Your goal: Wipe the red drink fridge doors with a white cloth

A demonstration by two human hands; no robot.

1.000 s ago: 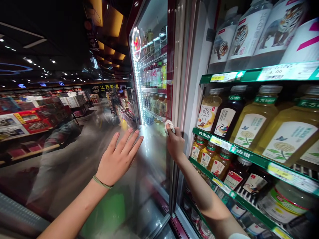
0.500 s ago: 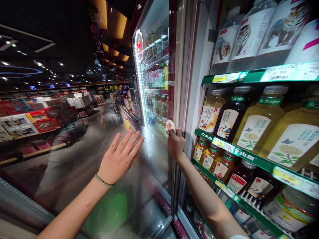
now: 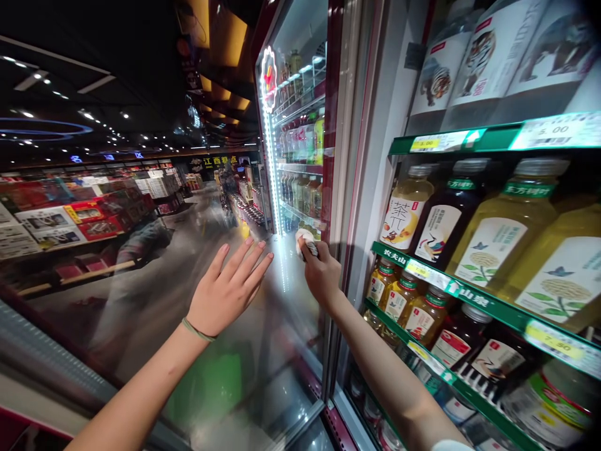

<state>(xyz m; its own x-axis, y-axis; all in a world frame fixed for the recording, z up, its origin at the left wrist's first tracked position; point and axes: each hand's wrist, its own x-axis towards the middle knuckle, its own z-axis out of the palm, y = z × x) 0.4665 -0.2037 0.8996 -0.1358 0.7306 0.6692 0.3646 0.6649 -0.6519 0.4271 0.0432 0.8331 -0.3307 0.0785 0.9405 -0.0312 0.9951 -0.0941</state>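
Observation:
Palm down and fingers spread, my left hand [image 3: 226, 289] lies against the glass door [image 3: 263, 369] of the drinks cooler; a thin band circles its wrist. My right hand [image 3: 323, 272] is closed around a crumpled white cloth [image 3: 306, 243], held at the glass near the door's frame [image 3: 345, 156]. Whether the cloth presses on the glass I cannot tell for certain. Through the pane I see a blurred floor and a green patch.
Shelves of bottled drinks [image 3: 493, 244] stand close by my right arm, edged with a green price strip [image 3: 483, 300]. Another lit cooler [image 3: 298, 138] is beyond the door. Boxed goods [image 3: 61, 225] fill displays on the left.
My right hand has moved left with the cloth, away from the door frame. My left hand stays nearly in place. The view has shifted slightly.

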